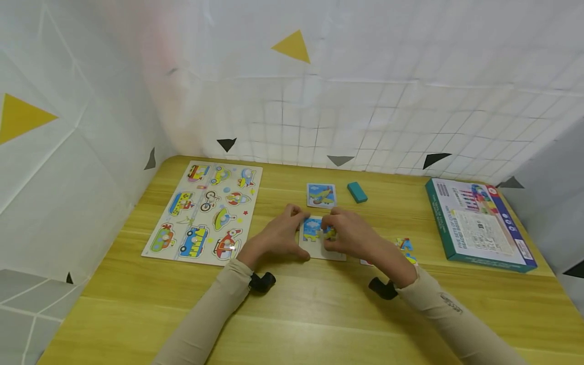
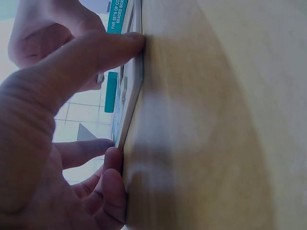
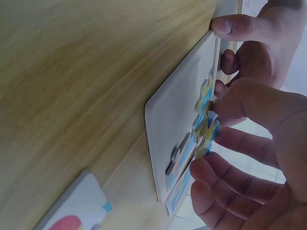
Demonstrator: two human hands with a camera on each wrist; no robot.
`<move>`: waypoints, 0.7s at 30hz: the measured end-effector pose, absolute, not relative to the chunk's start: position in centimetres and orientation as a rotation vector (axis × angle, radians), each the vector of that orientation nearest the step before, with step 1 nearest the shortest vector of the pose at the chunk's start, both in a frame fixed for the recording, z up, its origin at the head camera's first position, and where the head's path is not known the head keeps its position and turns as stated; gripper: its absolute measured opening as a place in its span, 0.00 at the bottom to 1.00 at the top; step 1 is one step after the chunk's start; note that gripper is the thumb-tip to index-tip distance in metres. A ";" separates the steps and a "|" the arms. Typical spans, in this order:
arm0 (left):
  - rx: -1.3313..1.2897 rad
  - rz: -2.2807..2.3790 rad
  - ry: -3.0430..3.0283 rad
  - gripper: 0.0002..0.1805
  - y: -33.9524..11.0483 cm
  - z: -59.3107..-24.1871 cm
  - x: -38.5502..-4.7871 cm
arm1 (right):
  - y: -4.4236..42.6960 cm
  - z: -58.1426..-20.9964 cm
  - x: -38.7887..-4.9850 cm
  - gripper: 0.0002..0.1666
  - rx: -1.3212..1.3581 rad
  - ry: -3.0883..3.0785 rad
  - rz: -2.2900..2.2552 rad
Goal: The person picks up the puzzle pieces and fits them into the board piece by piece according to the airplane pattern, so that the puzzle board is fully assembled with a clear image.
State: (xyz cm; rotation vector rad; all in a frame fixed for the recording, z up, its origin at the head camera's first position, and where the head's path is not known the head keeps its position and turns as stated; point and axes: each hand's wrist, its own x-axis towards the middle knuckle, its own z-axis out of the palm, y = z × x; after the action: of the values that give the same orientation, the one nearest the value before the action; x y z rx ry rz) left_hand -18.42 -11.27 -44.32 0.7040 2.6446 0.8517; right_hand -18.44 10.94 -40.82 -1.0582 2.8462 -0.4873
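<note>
A small white jigsaw board (image 1: 335,255) lies on the table, with several blue-and-yellow pieces (image 1: 312,229) set in its upper part and its lower part bare. My left hand (image 1: 283,234) holds the board at its left side, thumb at the near corner and fingers at the far one. My right hand (image 1: 353,234) pinches a yellow-and-blue jigsaw piece (image 3: 207,136) over the board, beside the set pieces; whether it touches the board I cannot tell. Just behind the board lies a square picture card (image 1: 321,195) showing a yellow plane.
A wooden vehicle peg puzzle (image 1: 256,172) lies at the left. A teal block (image 1: 357,192) sits behind my right hand. Loose jigsaw pieces (image 1: 405,245) and a white-edged card (image 3: 79,203) lie by my right forearm. A green-edged box (image 1: 479,228) stands far right.
</note>
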 end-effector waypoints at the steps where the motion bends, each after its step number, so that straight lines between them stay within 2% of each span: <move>1: 0.703 0.850 2.645 0.57 -11.3 -44.3 -18.4 | 10.9 -40.9 -18.5 0.15 -1.055 2.846 -0.486; 21: 0.709 0.853 2.651 0.57 -11.3 -44.5 -18.5 | 9.5 -41.6 -19.0 0.16 -1.021 2.817 -0.447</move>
State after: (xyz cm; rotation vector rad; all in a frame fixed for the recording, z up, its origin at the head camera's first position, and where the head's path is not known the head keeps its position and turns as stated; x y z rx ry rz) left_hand -18.50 -11.32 -44.51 0.7095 2.6512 0.8529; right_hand -19.01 9.47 -41.61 -1.0208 2.8172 -0.4472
